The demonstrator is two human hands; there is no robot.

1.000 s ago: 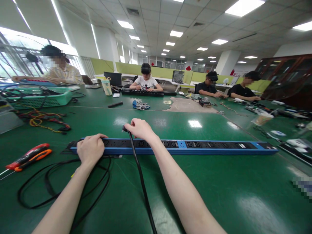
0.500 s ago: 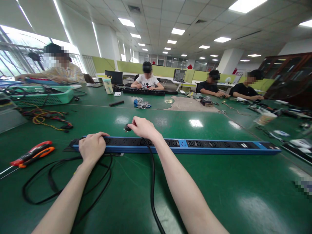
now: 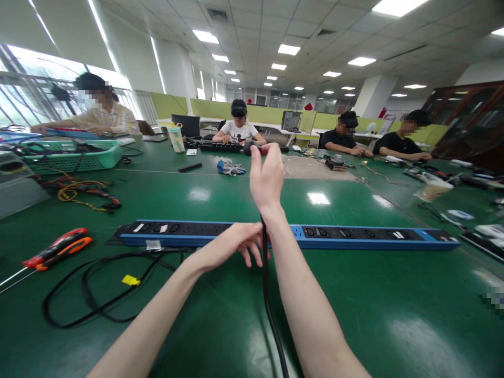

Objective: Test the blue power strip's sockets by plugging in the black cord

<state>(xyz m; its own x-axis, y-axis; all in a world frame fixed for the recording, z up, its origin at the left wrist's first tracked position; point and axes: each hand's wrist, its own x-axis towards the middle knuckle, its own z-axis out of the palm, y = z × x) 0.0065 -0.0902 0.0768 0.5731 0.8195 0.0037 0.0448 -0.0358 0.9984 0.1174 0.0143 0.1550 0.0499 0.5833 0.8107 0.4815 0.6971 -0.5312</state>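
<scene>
Left hand (image 3: 238, 240) has come off the left end of the power strip (image 3: 366, 244) since half a second ago and crossed to the black cord (image 3: 266, 294); its fingers are half-curled there, but whether they grip cannot be told. Right hand (image 3: 268, 176) has risen, its fingers pinching the plug (image 3: 249, 147) at the cord's end, the cord running down below it. Strip lies flat on the table (image 3: 212, 336), passing behind the left hand and below the right. Reading: the strip's left end is no longer held, and handling has shifted to the cord. Left of the left hand: looped cable with a yellow tag (image 3: 131, 280); farther left, a screwdriver (image 3: 59, 247).
</scene>
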